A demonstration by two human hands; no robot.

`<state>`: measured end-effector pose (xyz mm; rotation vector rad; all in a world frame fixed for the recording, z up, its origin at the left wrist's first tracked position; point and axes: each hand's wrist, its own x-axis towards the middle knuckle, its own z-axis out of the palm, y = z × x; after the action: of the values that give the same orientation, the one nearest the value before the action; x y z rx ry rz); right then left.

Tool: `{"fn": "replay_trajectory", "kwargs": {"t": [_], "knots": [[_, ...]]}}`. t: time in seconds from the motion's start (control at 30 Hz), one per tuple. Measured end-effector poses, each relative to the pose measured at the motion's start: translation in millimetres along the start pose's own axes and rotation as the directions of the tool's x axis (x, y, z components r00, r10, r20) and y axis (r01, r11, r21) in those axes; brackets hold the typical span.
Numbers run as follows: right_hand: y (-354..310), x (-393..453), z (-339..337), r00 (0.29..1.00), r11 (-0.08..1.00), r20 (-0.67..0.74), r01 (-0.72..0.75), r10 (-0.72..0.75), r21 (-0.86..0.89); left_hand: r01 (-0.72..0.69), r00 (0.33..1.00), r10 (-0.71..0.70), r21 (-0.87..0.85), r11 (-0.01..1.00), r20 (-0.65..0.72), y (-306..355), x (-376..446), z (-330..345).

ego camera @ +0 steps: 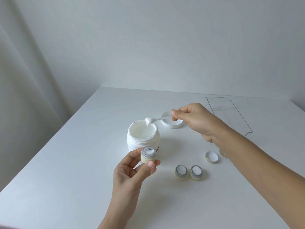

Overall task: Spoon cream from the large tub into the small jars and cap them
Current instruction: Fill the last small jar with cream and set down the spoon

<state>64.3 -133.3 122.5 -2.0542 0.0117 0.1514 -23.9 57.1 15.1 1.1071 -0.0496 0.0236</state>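
The large white tub (143,140) stands open in the middle of the table, full of cream. My right hand (194,120) pinches a white spoon (156,120) whose bowl, loaded with cream, hovers over the tub's far rim. My left hand (132,172) holds a small pale-yellow jar (148,157) upright just in front of the tub, with some cream inside. Two more small open jars (181,172) (196,173) filled with cream stand on the table to the right. One jar cap (211,157) lies upside down behind them.
The tub's white lid (171,122) lies upturned behind the tub, partly hidden by my right hand. A clear plastic tray (231,113) sits at the back right near the table's edge. The white table (66,162) ends at the left and far sides.
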Motion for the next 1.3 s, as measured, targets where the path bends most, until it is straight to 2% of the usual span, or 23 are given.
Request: {"fn": "replay_trajectory", "kwargs": {"t": [0.07,0.17,0.47,0.57,0.7,0.8,0.9,1.0,1.13,1.2,1.3], "knots": [[1.6,-7.7,-1.3,0.999,1.000,0.050,-0.012,0.011,0.026,0.000,1.000,0.000,-0.004,1.000,-0.004,-0.4,0.4,0.1],[5.8,-19.3,0.6,0.996,0.999,0.087,-0.023,0.025,-0.027,0.001,1.000,-0.001,-0.014,1.000,-0.004,-0.2,0.3,-0.4],[16.2,-39.6,11.1,0.998,0.950,-0.064,-0.017,-0.003,-0.312,0.020,1.000,-0.020,-0.031,0.999,0.009,1.8,-0.8,1.6],[11.4,-43.0,5.4,0.986,0.940,-0.130,0.053,-0.102,-0.337,0.027,1.000,-0.027,-0.036,0.999,0.010,2.2,-1.2,2.0],[9.8,-48.8,4.8,0.931,0.913,-0.226,0.194,-0.287,-0.360,0.030,1.000,-0.030,-0.057,0.998,-0.002,2.3,-1.5,1.7],[15.9,-55.5,15.5,0.824,0.859,-0.323,0.331,-0.465,-0.392,0.037,0.999,-0.037,-0.071,0.997,-0.004,2.6,-2.2,1.8],[21.6,-62.8,25.4,0.640,0.702,-0.353,0.441,-0.682,-0.559,0.035,0.999,-0.036,-0.067,0.997,-0.013,3.0,-2.5,2.2],[29.8,-67.1,29.1,0.466,0.502,-0.270,0.495,-0.842,-0.709,0.031,0.999,-0.033,-0.071,0.997,-0.027,3.0,-2.4,2.1],[36.4,-72.4,30.8,0.292,0.263,-0.122,0.515,-0.949,-0.816,0.036,0.999,-0.037,-0.059,0.998,-0.025,3.9,-1.9,3.3],[38.5,-75.3,30.0,0.224,0.153,-0.040,0.515,-0.974,-0.844,0.036,0.999,-0.038,-0.058,0.998,-0.032,3.8,-1.5,3.1],[41.6,-78.5,26.0,0.167,0.054,0.039,0.519,-0.985,-0.853,0.035,0.998,-0.038,-0.072,0.997,-0.042,2.5,-1.1,1.8]]}}
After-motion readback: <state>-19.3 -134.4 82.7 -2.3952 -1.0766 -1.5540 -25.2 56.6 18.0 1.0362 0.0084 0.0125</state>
